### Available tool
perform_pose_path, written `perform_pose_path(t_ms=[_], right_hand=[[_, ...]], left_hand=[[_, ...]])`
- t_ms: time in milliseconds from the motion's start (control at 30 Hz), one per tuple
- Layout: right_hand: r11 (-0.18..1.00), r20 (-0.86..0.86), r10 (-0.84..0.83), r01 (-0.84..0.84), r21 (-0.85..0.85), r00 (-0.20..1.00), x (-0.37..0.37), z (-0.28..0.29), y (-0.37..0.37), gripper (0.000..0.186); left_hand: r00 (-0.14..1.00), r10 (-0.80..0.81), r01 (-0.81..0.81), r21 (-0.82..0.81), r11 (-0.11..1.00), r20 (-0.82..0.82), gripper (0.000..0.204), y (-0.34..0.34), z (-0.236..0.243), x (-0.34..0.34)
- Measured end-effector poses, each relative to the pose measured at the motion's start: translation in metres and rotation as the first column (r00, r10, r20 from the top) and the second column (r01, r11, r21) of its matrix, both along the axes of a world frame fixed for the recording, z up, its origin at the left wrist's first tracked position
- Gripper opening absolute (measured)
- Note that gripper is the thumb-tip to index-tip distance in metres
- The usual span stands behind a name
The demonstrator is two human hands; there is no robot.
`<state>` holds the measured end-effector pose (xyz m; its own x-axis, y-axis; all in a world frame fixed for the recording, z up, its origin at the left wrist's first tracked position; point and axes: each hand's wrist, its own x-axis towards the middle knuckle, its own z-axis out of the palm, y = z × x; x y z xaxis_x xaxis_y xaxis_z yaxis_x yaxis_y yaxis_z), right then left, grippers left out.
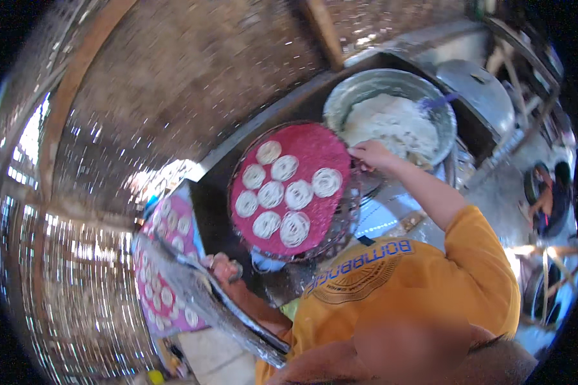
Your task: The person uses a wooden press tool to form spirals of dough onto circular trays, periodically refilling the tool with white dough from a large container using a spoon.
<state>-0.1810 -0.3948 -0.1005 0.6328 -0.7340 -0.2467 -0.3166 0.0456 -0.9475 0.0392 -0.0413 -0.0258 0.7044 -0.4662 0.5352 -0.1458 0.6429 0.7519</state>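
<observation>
From where I stood, the fingers of the person's right hand point(374, 156) were bent together at the right edge of a round pink tray point(308, 136); I could not tell whether they gripped its rim. The left hand point(223, 267) was lower and to the left, its fingers curled beside a long grey board point(202, 307); what they held, if anything, was too blurred to make out.

The tray was between the two hands, above a dark bench point(207, 221). Nine white coils point(271, 194) of thin strands lay on it, most of them grouped toward the left and middle, with one apart near the right side. Just beyond the right hand, a wide metal basin point(340, 96) held a lumpy white mass point(384, 117), and a purple utensil point(439, 101) leaned at its far right side. A round metal lid point(470, 96) was to the right of the basin.

The person wore an orange shirt point(392, 276) with dark print. Past the grey board, pink sheets point(153, 256) bore more pale rounds, near a woven wall point(96, 289) pierced by daylight.
</observation>
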Motion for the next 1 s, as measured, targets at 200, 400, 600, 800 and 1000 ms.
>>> perform_pose_path(t_ms=[200, 400, 600, 800, 1000], right_hand=[[0.982, 0.065, 0.044, -0.055, 0.178, 0.997, -0.007, -0.004, 0.017, 0.018], [0.748, 0.231, -0.121, -0.064, 0.660, 0.966, -0.026, 0.000, 0.101, 0.020], [0.767, 0.202, 0.114, -0.216, 0.605, 0.973, -0.032, -0.002, 0.113, 0.035], [0.876, 0.210, -0.083, -0.029, 0.481, 0.974, -0.025, -0.010, 0.074, 0.021], [0.745, 0.230, -0.158, -0.036, 0.666, 0.960, -0.025, -0.014, 0.111, 0.020]], left_hand=[[0.923, 0.244, -0.211, -0.137, 0.968, 0.298, 0.020, -0.012, 0.030, -0.026], [0.917, 0.154, -0.167, 0.005, 0.986, 0.367, 0.031, -0.017, 0.029, -0.038], [0.970, 0.087, -0.102, 0.055, 0.993, 0.227, 0.038, -0.012, 0.042, -0.057], [0.974, 0.040, -0.049, 0.035, 0.998, 0.223, 0.031, -0.032, 0.030, -0.048], [0.747, 0.252, -0.443, 0.179, 0.879, 0.615, 0.032, -0.043, 0.004, -0.018]])
